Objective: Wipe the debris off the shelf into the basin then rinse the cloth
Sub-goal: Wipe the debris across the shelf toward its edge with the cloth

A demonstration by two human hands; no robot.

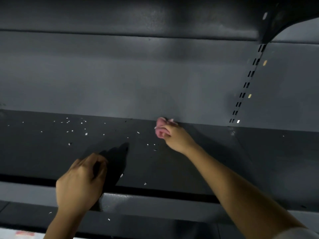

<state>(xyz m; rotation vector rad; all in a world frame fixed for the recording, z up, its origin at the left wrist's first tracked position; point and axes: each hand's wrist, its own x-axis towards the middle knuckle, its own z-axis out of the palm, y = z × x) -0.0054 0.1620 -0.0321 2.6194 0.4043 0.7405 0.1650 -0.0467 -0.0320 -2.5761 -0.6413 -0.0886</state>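
Reaching in from the lower edge, two bare forearms are stretching over the front lip of a dark grey metal shelf (172, 166). Nearest, the left hand (81, 183) is resting at the shelf's front edge, its fingers curled loosely inward with nothing visibly held between them; it is blurred, and its shadow is falling across the shelf just beyond it. A few white bits are lying beside it near the front edge, and two more are sitting on the lower ledge below the lip.

Farther in, the right hand (174, 137) is lying at the back of the shelf, with its fingers closed tight around a bunched pink cloth (160, 125). The cloth is pressing against the shelf surface right where it meets the grey back panel (138, 80), and is bulging out to the left of the fingers.

Small white debris (76, 128) is lying scattered over the left and middle of the shelf, well to the left of the cloth, with a few flecks nearer it. The part of the shelf to the right of the hand is looking mostly clean.

At the far right, a slotted upright (245, 88) is running up the back panel to another shelf overhead. No basin is showing.
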